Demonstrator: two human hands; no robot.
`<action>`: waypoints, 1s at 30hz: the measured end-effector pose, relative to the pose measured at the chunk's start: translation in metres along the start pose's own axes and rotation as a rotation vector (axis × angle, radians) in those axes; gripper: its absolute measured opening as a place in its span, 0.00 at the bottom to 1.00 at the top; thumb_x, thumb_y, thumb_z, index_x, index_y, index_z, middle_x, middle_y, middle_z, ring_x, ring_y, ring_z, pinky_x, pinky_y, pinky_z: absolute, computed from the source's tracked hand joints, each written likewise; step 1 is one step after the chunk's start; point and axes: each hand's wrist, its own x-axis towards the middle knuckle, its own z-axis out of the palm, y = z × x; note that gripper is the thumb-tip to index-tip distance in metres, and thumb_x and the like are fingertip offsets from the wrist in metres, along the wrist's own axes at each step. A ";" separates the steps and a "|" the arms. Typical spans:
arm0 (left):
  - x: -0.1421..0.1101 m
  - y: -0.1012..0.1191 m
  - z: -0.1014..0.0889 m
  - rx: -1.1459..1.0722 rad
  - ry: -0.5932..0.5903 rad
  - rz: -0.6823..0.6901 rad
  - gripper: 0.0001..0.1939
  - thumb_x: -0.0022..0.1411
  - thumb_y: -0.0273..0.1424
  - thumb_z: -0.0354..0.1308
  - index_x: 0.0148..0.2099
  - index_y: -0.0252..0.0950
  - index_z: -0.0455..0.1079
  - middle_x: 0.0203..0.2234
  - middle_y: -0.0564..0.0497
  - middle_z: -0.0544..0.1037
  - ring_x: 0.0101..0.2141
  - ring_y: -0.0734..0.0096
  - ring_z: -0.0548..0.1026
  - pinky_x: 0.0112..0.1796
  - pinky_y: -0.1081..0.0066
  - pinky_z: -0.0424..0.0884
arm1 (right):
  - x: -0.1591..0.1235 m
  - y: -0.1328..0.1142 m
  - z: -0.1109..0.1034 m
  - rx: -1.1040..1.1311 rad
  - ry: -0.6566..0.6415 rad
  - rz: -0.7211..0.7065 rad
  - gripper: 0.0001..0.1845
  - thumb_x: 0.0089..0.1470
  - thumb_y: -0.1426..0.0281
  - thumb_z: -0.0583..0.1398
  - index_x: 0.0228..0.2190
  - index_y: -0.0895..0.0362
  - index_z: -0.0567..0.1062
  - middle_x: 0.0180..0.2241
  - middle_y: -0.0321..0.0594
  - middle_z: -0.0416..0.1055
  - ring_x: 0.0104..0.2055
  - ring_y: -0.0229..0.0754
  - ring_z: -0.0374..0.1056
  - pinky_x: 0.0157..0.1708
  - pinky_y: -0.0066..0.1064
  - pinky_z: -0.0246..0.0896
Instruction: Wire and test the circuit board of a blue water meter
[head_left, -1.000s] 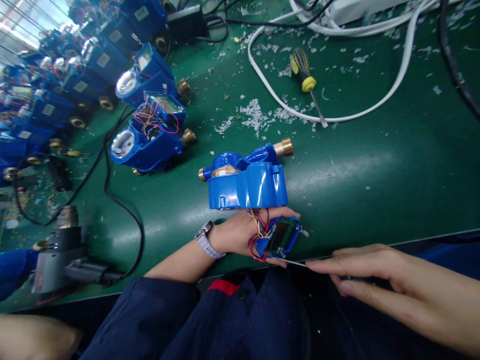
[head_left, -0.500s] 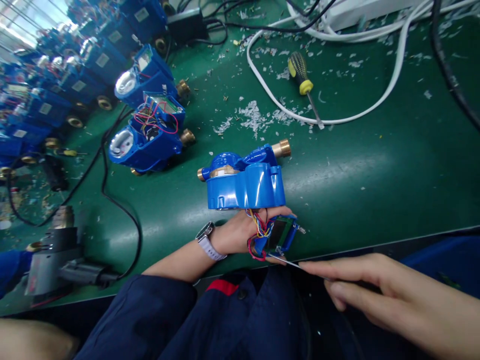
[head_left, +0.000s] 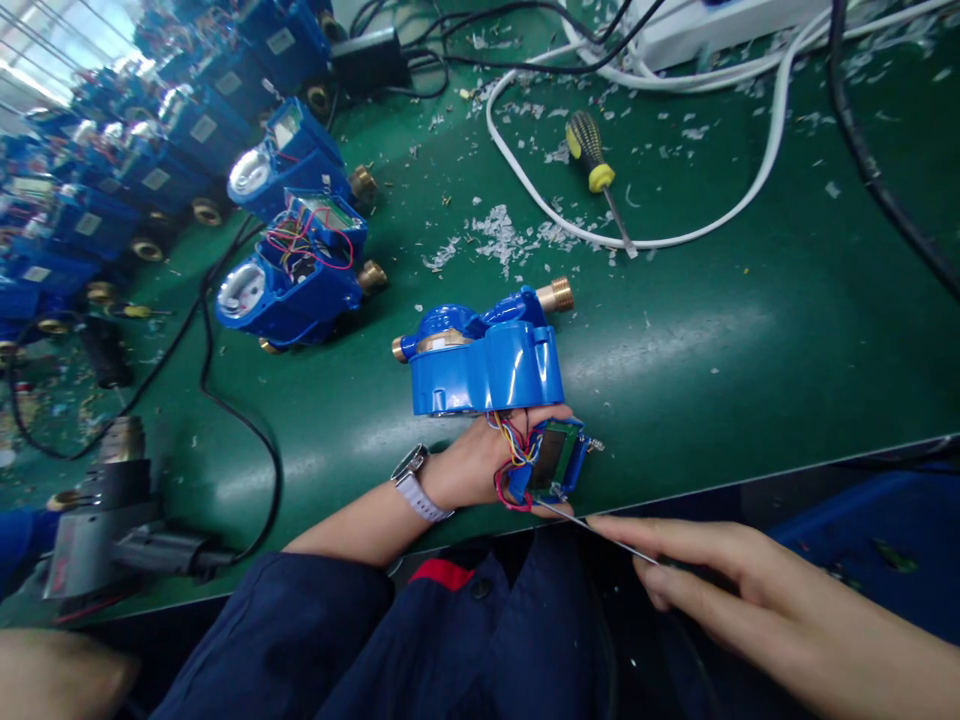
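Note:
A circuit board module (head_left: 551, 462) with a dark display, in a blue frame, is held in my left hand (head_left: 474, 465), whose fingers are partly hidden behind it. Coloured wires (head_left: 516, 455) run from the module up to a blue water meter (head_left: 487, 370) with brass threaded ends, lying on its side on the table just beyond. My right hand (head_left: 739, 590) pinches a thin metal tool (head_left: 615, 541) between finger and thumb. The tool's tip meets the module's lower edge by the red wires; its exact contact is too small to tell.
Two open blue meters (head_left: 300, 265) stand to the left, with rows of similar ones (head_left: 157, 150) behind. A yellow-black screwdriver (head_left: 589, 150) lies inside a white cable loop (head_left: 772, 150). At left rests a heat gun (head_left: 105, 520) with a black cord. Another person's arm (head_left: 64, 670) shows bottom left.
The view has shifted slightly. More of the tool's shaft shows between my right finger and thumb, while its tip stays at the module's lower edge. My left hand keeps its hold.

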 end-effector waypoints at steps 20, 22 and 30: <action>0.001 -0.004 -0.002 0.079 0.024 0.065 0.42 0.50 0.50 0.67 0.61 0.35 0.60 0.51 0.38 0.74 0.52 0.52 0.74 0.56 0.53 0.68 | 0.020 0.002 -0.015 0.686 -0.609 0.445 0.30 0.67 0.61 0.48 0.68 0.48 0.52 0.32 0.37 0.71 0.18 0.29 0.58 0.16 0.19 0.55; 0.002 -0.005 -0.003 0.089 0.021 0.068 0.42 0.50 0.50 0.68 0.60 0.35 0.61 0.52 0.38 0.74 0.52 0.51 0.74 0.57 0.53 0.67 | 0.019 -0.002 -0.011 0.542 -0.477 0.370 0.28 0.66 0.65 0.48 0.66 0.52 0.58 0.26 0.35 0.69 0.19 0.31 0.59 0.19 0.20 0.57; -0.002 0.008 0.011 0.109 0.094 0.068 0.41 0.48 0.54 0.67 0.56 0.32 0.63 0.47 0.38 0.74 0.46 0.54 0.76 0.48 0.56 0.74 | 0.006 0.015 -0.008 -0.033 0.169 0.007 0.25 0.64 0.74 0.48 0.60 0.60 0.69 0.48 0.47 0.77 0.44 0.46 0.76 0.47 0.38 0.73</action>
